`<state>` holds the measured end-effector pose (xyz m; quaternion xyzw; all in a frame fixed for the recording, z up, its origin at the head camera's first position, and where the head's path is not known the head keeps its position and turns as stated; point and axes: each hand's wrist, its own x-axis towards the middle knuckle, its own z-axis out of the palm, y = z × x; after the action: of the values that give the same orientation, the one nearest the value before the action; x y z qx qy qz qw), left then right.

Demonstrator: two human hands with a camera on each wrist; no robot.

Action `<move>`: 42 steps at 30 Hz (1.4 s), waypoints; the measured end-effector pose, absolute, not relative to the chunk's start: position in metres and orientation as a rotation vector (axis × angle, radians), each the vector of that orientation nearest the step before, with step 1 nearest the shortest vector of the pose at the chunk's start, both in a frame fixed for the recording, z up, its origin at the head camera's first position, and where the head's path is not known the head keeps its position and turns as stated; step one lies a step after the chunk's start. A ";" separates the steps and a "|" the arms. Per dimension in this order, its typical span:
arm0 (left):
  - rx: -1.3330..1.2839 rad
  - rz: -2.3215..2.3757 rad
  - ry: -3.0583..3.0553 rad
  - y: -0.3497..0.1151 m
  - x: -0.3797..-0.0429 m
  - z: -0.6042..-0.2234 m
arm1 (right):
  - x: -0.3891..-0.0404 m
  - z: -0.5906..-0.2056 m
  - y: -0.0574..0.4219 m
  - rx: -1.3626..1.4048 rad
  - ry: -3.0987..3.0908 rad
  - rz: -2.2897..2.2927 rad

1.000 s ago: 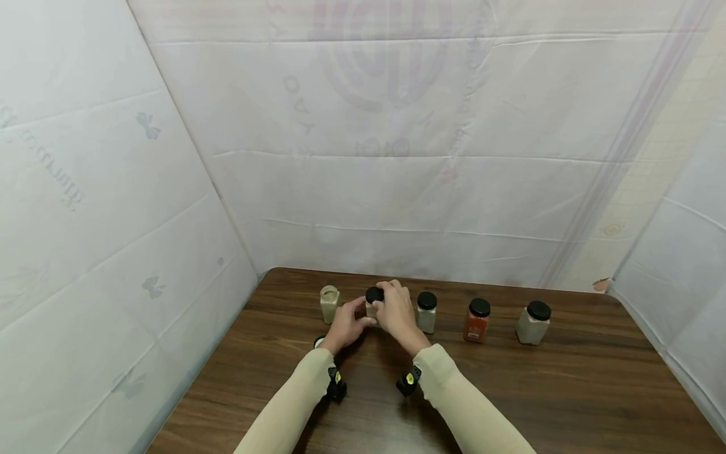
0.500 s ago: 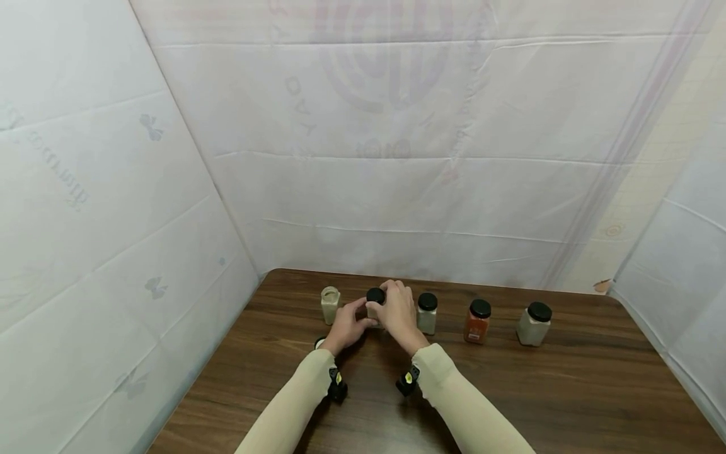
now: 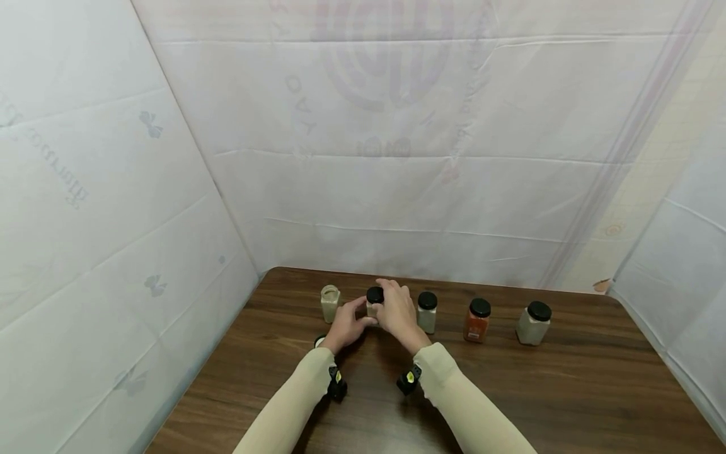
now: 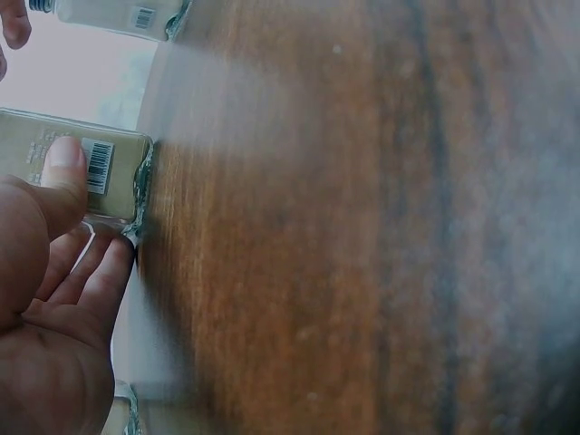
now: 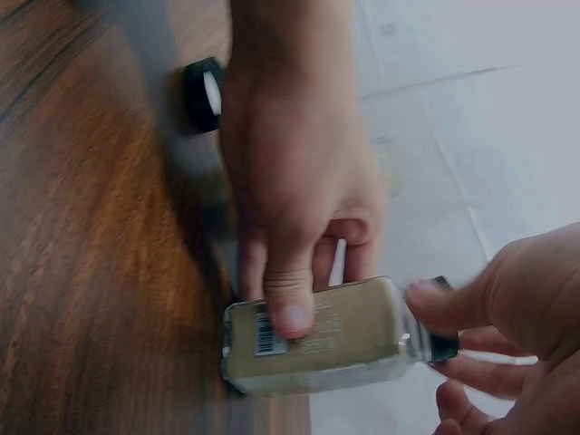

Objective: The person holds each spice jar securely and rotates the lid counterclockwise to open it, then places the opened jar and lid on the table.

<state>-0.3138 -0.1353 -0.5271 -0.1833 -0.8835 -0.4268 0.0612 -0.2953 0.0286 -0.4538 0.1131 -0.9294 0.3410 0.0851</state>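
A square glass jar [image 5: 349,331] of beige powder stands upright on the table between both hands, its black lid [image 3: 375,294] on top. My left hand [image 3: 347,325] holds the jar's lower body, thumb across the label side beside a barcode [image 4: 97,167], other fingers around the far side. From the right, my right hand [image 3: 397,310] grips the black lid between thumb and fingers. Left of the hands is a lidless jar [image 3: 330,306] of pale powder. A loose black lid [image 5: 202,95] with white lining lies near my left wrist.
To the right stand a lidded pale jar [image 3: 426,313], a jar of red-orange powder [image 3: 476,321] and another pale jar [image 3: 533,325], all with black lids. The brown wooden table [image 3: 539,391] ends at a white cloth wall [image 3: 397,202] behind.
Both hands stay at the same jar. The right hand's fingers shift slightly about the lid; the other jars stay where they were.
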 end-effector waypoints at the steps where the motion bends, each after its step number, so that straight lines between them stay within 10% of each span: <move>1: -0.552 -1.291 -2.673 -0.135 -0.314 -0.527 | -0.295 -0.453 0.029 0.327 -2.762 1.019; 42: -0.500 -1.294 -2.699 -0.133 -0.310 -0.523 | -0.294 -0.456 0.025 0.243 -2.684 1.073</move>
<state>-0.3100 -0.1332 -0.5228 -0.1646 -0.8881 -0.4259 0.0532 -0.2937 0.0252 -0.4557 0.0831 -0.9186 0.3673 0.1200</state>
